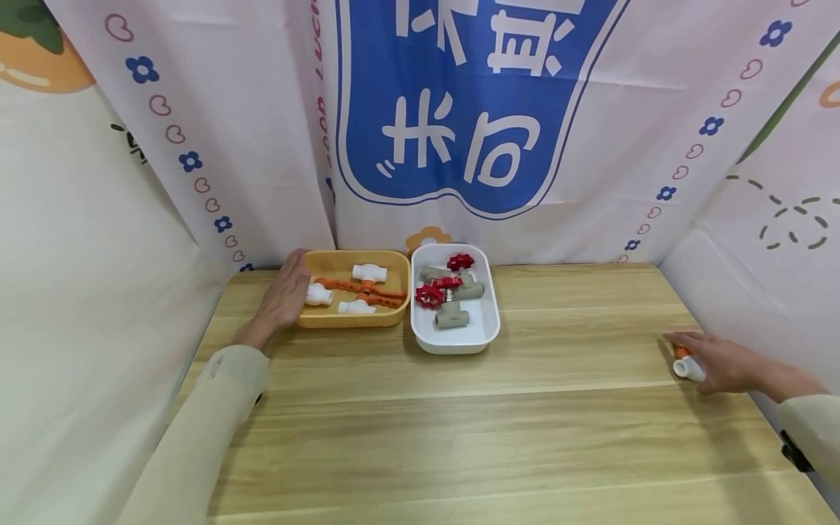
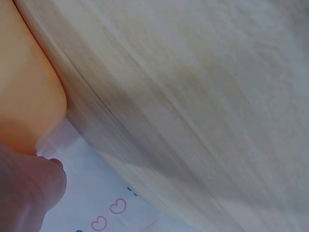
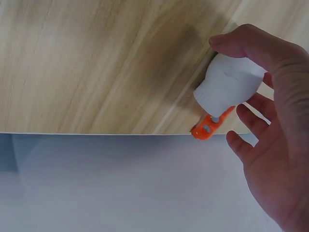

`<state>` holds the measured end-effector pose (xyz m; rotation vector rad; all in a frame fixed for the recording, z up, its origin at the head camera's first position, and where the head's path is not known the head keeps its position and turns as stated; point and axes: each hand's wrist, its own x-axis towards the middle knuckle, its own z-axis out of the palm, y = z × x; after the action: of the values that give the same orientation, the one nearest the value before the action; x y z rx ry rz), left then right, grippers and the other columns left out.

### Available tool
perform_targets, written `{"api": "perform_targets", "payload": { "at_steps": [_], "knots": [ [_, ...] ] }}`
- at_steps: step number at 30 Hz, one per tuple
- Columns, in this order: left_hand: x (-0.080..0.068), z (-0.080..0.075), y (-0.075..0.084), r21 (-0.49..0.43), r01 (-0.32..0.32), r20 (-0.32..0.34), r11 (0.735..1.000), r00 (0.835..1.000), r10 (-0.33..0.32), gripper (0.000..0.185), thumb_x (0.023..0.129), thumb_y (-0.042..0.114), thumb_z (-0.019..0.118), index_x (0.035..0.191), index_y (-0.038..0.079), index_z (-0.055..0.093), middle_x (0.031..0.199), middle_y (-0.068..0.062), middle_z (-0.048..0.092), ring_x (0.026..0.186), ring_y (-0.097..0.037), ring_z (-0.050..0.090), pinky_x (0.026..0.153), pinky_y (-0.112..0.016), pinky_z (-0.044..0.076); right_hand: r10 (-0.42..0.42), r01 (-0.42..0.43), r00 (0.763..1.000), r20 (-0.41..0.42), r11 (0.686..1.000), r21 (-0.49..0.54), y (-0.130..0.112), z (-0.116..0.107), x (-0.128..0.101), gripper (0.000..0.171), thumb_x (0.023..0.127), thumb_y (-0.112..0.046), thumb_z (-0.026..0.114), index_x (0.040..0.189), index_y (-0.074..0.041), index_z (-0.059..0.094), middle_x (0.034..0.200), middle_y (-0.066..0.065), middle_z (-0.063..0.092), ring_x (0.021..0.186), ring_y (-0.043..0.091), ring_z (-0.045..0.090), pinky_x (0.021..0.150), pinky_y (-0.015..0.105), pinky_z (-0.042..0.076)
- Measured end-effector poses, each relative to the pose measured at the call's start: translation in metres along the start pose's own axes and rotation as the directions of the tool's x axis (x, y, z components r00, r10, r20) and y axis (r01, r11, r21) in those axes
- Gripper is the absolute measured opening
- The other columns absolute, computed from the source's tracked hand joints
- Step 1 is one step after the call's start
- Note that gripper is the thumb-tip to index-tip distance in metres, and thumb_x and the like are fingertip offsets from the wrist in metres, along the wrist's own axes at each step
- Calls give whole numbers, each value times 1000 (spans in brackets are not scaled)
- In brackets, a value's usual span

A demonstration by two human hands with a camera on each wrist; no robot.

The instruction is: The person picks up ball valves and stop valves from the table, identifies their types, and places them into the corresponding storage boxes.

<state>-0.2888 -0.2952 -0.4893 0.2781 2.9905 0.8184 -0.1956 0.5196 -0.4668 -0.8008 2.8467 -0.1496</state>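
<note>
My left hand (image 1: 297,283) lies flat with straight fingers against the left wall of a yellow tray (image 1: 394,312) at the back of the wooden table. The tray holds white pipe valves (image 1: 369,273) with orange handles. In the left wrist view one fingertip (image 2: 34,191) shows beside the tray's yellow wall (image 2: 26,82). At the table's right edge my right hand (image 1: 687,359) grips a white valve (image 1: 690,369) with an orange handle (image 1: 682,352), low over the table. The right wrist view has the fingers (image 3: 258,46) curled round that white valve (image 3: 228,83).
A white tray (image 1: 488,332) next to the yellow one holds grey valves with red handwheels (image 1: 429,295). Printed curtains (image 1: 459,131) close off the back and both sides. The bare wooden table (image 1: 459,423) stretches between my arms.
</note>
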Motion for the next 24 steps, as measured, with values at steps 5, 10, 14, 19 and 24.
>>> {"api": "perform_targets", "payload": {
  "at_steps": [5, 10, 14, 19, 24],
  "knots": [
    [0, 0, 0, -2, -1, 3, 1000, 1000, 1, 71, 113, 48, -1, 166, 2, -10, 177, -15, -14, 163, -36, -12, 132, -57, -2, -57, 56, 996, -64, 998, -17, 2, 8, 0, 101, 46, -10, 96, 137, 6, 52, 128, 33, 64, 106, 43, 68, 75, 42, 60],
    [0, -1, 1, -4, 4, 9, 1000, 1000, -4, 70, 113, 47, -1, 166, 2, -10, 177, -14, -14, 163, -36, -12, 132, -56, -3, -93, 89, 988, -127, 995, -37, 3, 15, -1, 97, 48, -11, 98, 133, 3, 54, 126, 30, 65, 98, 38, 69, 72, 38, 60],
    [0, -1, 1, -9, 9, 5, 1000, 1000, -8, 72, 112, 50, -2, 166, 3, -10, 177, -13, -14, 163, -35, -12, 132, -56, -4, -115, 105, 978, -176, 993, -61, 4, 19, -2, 86, 57, -12, 99, 130, 4, 57, 123, 29, 67, 95, 39, 71, 73, 43, 61],
    [1, 1, 2, -7, 8, 7, 1000, 1000, -8, 71, 113, 48, 0, 166, 3, -10, 177, -14, -14, 163, -35, -12, 132, -57, -3, -130, 109, 969, -210, 988, -108, 7, 24, -3, 78, 60, -14, 100, 124, 9, 62, 120, 33, 67, 94, 43, 72, 74, 52, 61],
    [2, 1, 2, -10, 9, 4, 1000, 1000, -9, 70, 114, 46, 1, 167, 2, -9, 177, -14, -14, 163, -36, -12, 132, -57, -3, -103, 81, 979, -175, 989, -127, 7, 25, 1, 72, 63, -16, 99, 120, 16, 67, 123, 38, 66, 99, 49, 71, 79, 57, 60]
  ]
}}
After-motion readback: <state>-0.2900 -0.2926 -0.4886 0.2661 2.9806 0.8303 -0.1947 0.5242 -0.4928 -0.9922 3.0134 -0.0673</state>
